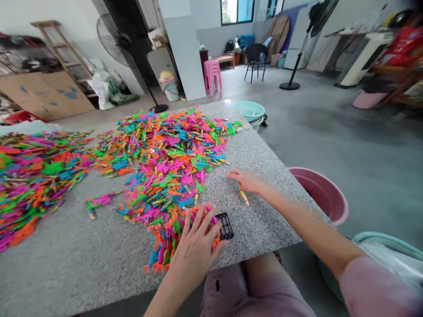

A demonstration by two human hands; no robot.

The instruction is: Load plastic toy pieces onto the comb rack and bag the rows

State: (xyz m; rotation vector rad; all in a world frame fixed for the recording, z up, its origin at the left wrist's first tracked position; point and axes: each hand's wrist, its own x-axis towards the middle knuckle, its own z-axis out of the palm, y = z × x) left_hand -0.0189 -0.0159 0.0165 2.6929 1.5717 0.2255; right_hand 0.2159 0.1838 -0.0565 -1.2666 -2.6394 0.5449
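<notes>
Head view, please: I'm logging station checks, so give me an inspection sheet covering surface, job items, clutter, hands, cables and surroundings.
Surface: speckled grey tabletop.
Job items: lined-up plastic pieces by the left hand; black rack beside them.
Clutter: mixed-colour pile, second heap at left, loose pink-and-green piece between.
Hands: left hand spread over the lined-up plastic pieces; right hand at a yellow-tipped piece, grip unclear.
Cables: nothing seen.
Surroundings: pink tub by the right edge; black chair beyond.
</notes>
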